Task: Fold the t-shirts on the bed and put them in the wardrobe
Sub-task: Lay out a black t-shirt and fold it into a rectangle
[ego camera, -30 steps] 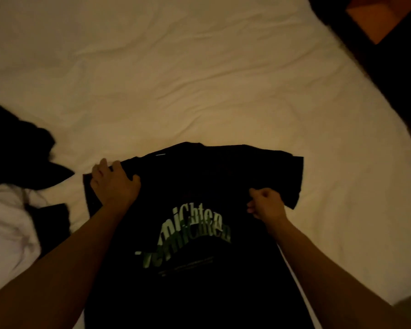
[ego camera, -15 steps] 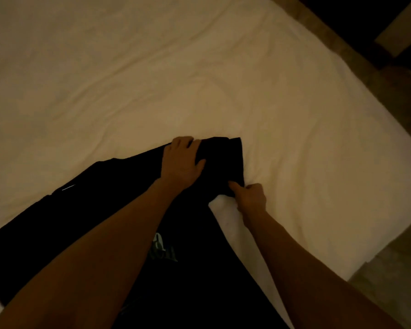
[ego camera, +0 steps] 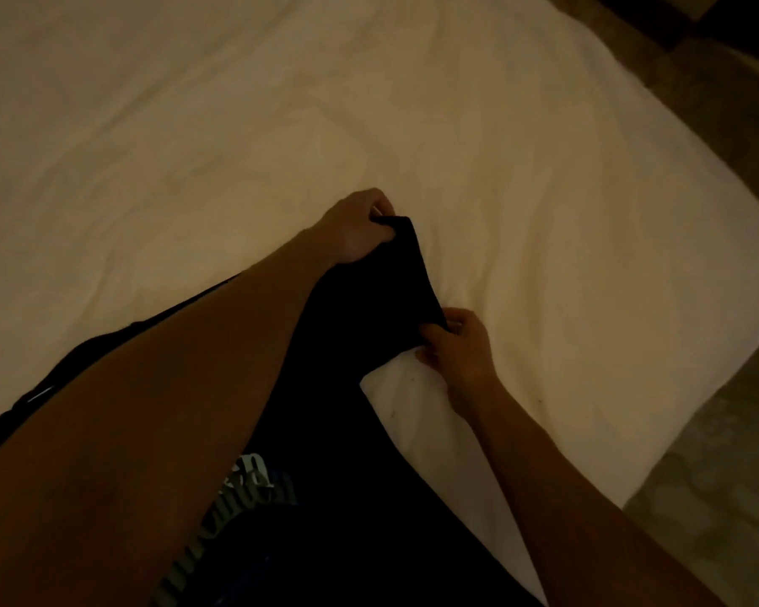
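1. Since half a second ago the left hand has gone from lying flat on the sleeve to gripping its far corner, fingers curled round the cloth. Sleeve edge now stretched taut between the two hands.
2. Right hand pinches the near corner of the same sleeve edge between thumb and fingers; fingers curled, cloth in the pinch. The pinch sits much where it did then.
3. Black t-shirt lies on the bed, body towards the camera, right sleeve drawn out towards the bed's right side. Green printed lettering faces up, partly hidden by the left forearm. Collar label just visible at left edge; detail too dim to read.
4. Floor shows beyond the bed's rounded corner at right. Wardrobe not in view.
5. Step in hand, by my judgement: first fold of this shirt, taking the right sleeve ready to turn it inward. Task is early; nothing folded here yet.
6. Next move likely calls for both hands carrying the sleeve edge together over the shirt body, keeping it taut so it lands flat, then smoothing. Slack between the hands would leave a crease.
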Demonstrator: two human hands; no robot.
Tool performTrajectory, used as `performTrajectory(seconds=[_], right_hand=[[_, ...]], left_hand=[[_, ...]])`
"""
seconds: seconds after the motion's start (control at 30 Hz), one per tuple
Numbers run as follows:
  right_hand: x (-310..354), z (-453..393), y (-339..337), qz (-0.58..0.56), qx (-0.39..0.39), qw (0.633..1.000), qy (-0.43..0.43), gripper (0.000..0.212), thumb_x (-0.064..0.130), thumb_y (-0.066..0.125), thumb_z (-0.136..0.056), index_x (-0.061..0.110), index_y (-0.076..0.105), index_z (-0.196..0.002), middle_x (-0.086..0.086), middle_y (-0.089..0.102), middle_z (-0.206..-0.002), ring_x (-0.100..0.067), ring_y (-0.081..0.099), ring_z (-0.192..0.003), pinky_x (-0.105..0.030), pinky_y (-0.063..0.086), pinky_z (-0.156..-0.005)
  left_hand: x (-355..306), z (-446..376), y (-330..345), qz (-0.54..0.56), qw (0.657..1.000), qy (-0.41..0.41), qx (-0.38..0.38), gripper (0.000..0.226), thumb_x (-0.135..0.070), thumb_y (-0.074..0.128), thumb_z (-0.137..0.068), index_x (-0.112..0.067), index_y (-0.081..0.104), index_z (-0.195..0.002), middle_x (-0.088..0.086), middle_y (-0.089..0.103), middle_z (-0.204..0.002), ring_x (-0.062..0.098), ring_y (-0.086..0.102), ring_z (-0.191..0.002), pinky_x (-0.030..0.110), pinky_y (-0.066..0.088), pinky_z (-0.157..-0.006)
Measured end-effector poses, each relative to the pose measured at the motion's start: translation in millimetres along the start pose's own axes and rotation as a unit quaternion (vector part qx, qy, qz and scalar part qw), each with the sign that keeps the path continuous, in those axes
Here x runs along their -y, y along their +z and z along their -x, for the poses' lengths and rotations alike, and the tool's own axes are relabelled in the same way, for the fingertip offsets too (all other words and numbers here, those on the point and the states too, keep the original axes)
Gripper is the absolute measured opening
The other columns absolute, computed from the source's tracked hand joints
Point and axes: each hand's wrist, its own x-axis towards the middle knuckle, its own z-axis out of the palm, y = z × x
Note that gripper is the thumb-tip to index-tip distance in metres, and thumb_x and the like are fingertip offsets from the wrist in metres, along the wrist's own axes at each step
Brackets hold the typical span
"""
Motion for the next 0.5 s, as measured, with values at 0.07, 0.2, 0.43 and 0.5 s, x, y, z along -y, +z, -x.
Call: performTrajectory(seconds=[0.07,0.2,0.43,0.5], right_hand=[[-4,2,-4,0.018,0.01,1.0,0.018,0.009,0.004,0.059,-0.094,0.013,0.062,-0.095,-0.004,0.066,-0.093,-0.013,0.064,-0.077,-0.019,0.054,-0.063],[-8,5,5,0.025,-0.028,0.999,-0.016,0.007,0.014,0.062,-0.094,0.009,0.066,-0.09,-0.002,0.064,-0.078,-0.011,0.058,-0.066,-0.021,0.051,-0.06],[-8,44,28,0.098,-0.078,0.978,-0.17,0.015,0.024,0.061,-0.095,0.018,0.062,-0.082,-0.007,0.06,-0.072,-0.008,0.054,-0.064,-0.022,0.049,-0.064],[-9,64,35,0.116,-0.061,0.969,-0.209,0.015,0.023,0.06,-0.097,0.024,0.06,-0.082,0.0,0.06,-0.069,-0.003,0.053,-0.059,-0.013,0.046,-0.061]], left_hand=[[-2,3,-5,0.055,0.998,-0.003,-0.011,0.015,-0.017,0.065,-0.091,-0.02,0.062,-0.105,-0.002,0.063,-0.1,0.014,0.058,-0.087,0.017,0.041,-0.064],[3,13,-12,0.022,0.999,0.004,-0.034,0.017,-0.021,0.064,-0.093,-0.02,0.069,-0.109,-0.003,0.064,-0.102,0.015,0.061,-0.096,0.021,0.041,-0.077],[28,67,-44,-0.01,0.992,0.045,-0.118,0.016,-0.028,0.064,-0.093,-0.023,0.071,-0.106,-0.006,0.051,-0.069,0.005,0.046,-0.06,0.011,0.033,-0.053],[42,95,-59,0.013,0.994,0.024,-0.104,0.009,-0.024,0.064,-0.093,-0.024,0.07,-0.1,-0.007,0.054,-0.06,0.002,0.048,-0.049,0.009,0.033,-0.047]])
